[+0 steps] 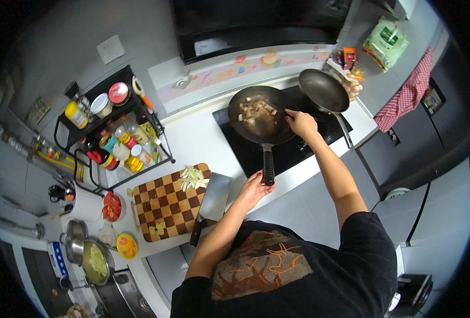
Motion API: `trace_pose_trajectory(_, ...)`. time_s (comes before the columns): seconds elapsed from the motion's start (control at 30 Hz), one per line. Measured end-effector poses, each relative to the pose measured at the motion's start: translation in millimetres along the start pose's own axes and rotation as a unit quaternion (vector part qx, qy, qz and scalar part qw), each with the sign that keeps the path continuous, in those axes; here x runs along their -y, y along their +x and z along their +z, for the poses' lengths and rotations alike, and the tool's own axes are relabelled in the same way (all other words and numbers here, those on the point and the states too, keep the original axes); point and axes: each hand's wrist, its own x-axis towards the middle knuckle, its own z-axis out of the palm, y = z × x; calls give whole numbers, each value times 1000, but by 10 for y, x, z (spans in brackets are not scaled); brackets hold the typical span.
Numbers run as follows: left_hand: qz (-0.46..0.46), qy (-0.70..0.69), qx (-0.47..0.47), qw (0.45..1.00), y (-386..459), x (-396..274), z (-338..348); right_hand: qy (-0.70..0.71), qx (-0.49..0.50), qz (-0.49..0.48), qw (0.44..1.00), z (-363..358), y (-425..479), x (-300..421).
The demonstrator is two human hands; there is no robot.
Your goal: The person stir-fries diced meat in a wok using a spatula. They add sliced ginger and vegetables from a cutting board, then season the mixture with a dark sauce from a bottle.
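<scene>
A dark wok (259,95) stands on the black cooktop (255,159), with small browned pieces of food (255,109) inside it. Its ribbed black handle (268,163) points towards me. My left hand (255,191) is at the end of that handle, palm up, with some fingers beneath it; whether they grip is unclear. Over the wok's right side is my right hand (301,124), its fingers bent close together. Anything it might hold blends into the dark pan. A second dark frying pan (323,89) sits tilted at the cooktop's back right.
Left of the cooktop, a cleaver (215,196) lies across a checkered cutting board (165,202) bearing pale sliced vegetable (194,179). Beyond are a black spice rack (139,169), a bowl of red pieces (112,206) and a metal pot (100,274). A checked cloth (408,93) hangs at right.
</scene>
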Motion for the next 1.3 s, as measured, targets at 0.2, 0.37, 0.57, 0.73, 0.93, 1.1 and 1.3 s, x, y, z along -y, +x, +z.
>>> trace_pose_trajectory(0.2,38,100,-36,994,-346,-79,-310,-60,82,-35,994,65,-142,-92)
trace_pose_trajectory(0.37,65,119,-85,987,-513,-148,-566,11,25,-41,999,-2,-27,-434)
trace_pose_trajectory(0.57,172,219,-192,941,-1112,-262,-1050,55,-21,-100,993,846,-370,-954)
trace_pose_trajectory(0.73,354,442,-487,665,-2095,-305,-2106,331,179,84,923,688,-845,-680)
trace_pose_trajectory(0.93,223,582,-638,453,-2744,-461,-2433,274,59,93,955,879,-984,-851)
trace_pose_trajectory(1.1,208,663,-610,381,-2541,-395,-2403,244,-57,139,958,917,-1164,-1018)
trace_pose_trajectory(1.3,176,646,-620,409,-2348,-368,-2463,240,-67,173,953,797,-1535,-916)
